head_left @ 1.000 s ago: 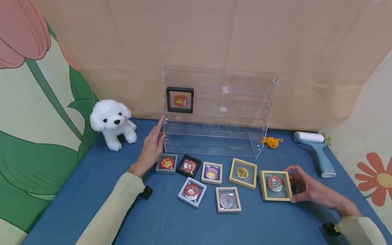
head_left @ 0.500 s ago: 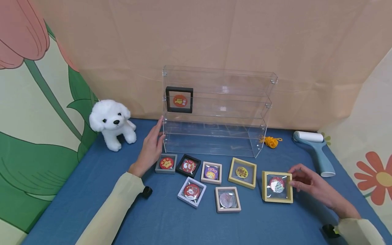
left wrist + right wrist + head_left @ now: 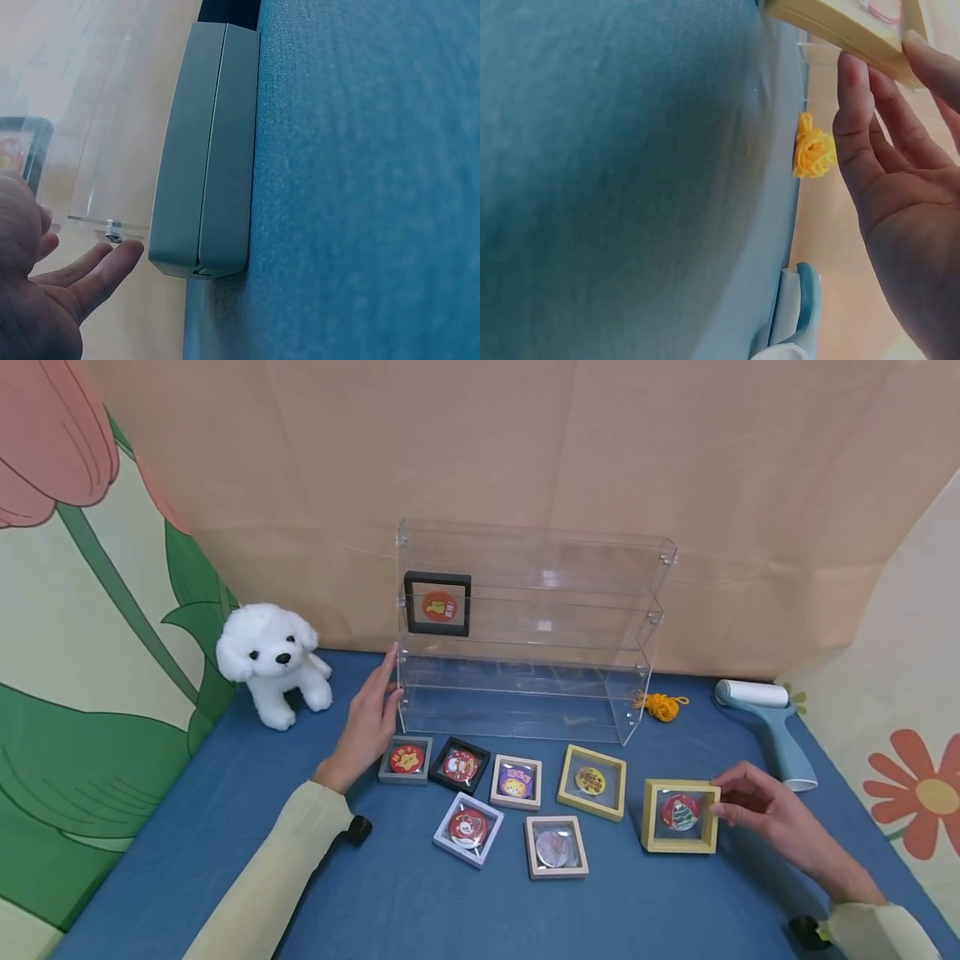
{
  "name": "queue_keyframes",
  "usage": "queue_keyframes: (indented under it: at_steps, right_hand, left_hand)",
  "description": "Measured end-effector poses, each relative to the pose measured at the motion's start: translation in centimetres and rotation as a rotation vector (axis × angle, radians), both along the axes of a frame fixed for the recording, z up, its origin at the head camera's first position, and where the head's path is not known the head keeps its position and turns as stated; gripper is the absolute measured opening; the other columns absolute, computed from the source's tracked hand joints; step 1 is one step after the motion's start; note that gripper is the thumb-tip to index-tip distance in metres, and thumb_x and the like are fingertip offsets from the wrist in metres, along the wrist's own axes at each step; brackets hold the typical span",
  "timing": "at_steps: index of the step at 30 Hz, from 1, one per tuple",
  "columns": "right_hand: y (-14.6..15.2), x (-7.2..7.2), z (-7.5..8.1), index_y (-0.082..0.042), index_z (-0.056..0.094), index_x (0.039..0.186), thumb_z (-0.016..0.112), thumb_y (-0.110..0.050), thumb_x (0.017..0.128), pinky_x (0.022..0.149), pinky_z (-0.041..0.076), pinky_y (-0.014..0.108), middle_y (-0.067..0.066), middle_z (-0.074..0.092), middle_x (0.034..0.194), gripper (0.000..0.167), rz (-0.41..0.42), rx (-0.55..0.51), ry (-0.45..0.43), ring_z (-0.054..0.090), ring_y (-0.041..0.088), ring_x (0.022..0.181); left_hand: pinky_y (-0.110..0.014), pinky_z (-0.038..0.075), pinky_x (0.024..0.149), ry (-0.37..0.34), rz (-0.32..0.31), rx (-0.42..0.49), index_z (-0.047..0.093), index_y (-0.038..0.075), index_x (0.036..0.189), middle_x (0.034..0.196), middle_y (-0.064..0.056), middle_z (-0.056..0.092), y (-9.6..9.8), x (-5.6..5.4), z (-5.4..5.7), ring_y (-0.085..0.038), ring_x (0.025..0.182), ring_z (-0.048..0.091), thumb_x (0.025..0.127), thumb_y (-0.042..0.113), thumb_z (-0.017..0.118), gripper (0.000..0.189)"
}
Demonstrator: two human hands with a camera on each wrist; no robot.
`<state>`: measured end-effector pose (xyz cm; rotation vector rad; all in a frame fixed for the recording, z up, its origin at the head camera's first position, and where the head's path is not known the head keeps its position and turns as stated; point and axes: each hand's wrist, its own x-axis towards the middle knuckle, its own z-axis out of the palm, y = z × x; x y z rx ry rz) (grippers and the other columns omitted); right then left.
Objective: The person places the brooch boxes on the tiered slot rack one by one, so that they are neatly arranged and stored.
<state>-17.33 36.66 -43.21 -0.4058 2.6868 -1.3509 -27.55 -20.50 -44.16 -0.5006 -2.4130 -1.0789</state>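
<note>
With thumb and fingers, my right hand (image 3: 765,810) pinches the right side of a yellow display frame (image 3: 648,817) that has a round red badge with a green tree. In the right wrist view, the thumb lies on the frame's face and the fingers behind it. My left hand (image 3: 363,727) rests against the left side of a clear acrylic display rack (image 3: 525,714), fingers fairly straight. A black frame (image 3: 438,633) with a red badge stands upright on the rack at left. Beside the left fingers, a grey frame (image 3: 199,150) shows edge-on in the left wrist view.
Several small framed badges lie before the rack, among them another yellow frame (image 3: 622,785) and a white frame (image 3: 480,852). A white plush dog (image 3: 266,652) sits at left. Orange yarn (image 3: 663,707) and a blue lint roller (image 3: 787,743) are at right.
My right hand has shifted its hold from the lower right corner to the upper right side of the yellow frame. The frame's tilt has changed. The left hand keeps its place on the rack.
</note>
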Motion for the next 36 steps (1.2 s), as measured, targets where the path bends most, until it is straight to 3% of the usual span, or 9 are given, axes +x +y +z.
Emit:
queue_keyframes:
  at_steps: [4,11,36]
  right_hand:
    - [0.1,0.2,0.2,-0.006,0.058,0.120,0.070,-0.013,0.097,0.075,0.058,0.028,0.009,0.066,0.111,0.028,-0.020,0.018,0.020,0.067,0.018,0.092]
    - [-0.2,0.4,0.2,-0.009,0.056,0.120,0.069,-0.013,0.098,0.070,0.058,0.029,0.006,0.066,0.106,0.025,-0.054,0.040,0.073,0.064,0.023,0.081]
    - [-3.5,1.6,1.7,-0.008,0.061,0.116,0.075,-0.007,0.093,0.071,0.058,0.022,0.001,0.070,0.106,0.027,-0.133,0.037,0.251,0.068,0.013,0.085]
  left_hand:
    - [-0.055,0.053,0.094,-0.001,0.004,-0.001,0.016,0.027,0.164,0.155,-0.021,0.039,0.0,0.0,0.0,-0.040,0.117,0.062,0.104,0.001,0.053,0.076]
    - [-0.055,0.053,0.093,-0.009,0.005,0.003,0.016,0.027,0.164,0.154,-0.021,0.039,0.0,0.1,0.0,-0.040,0.117,0.062,0.103,-0.001,0.054,0.078]
    - [-0.054,0.054,0.093,-0.009,-0.010,0.008,0.016,0.027,0.164,0.155,-0.019,0.039,0.0,0.1,0.1,-0.039,0.118,0.062,0.105,0.003,0.052,0.073]
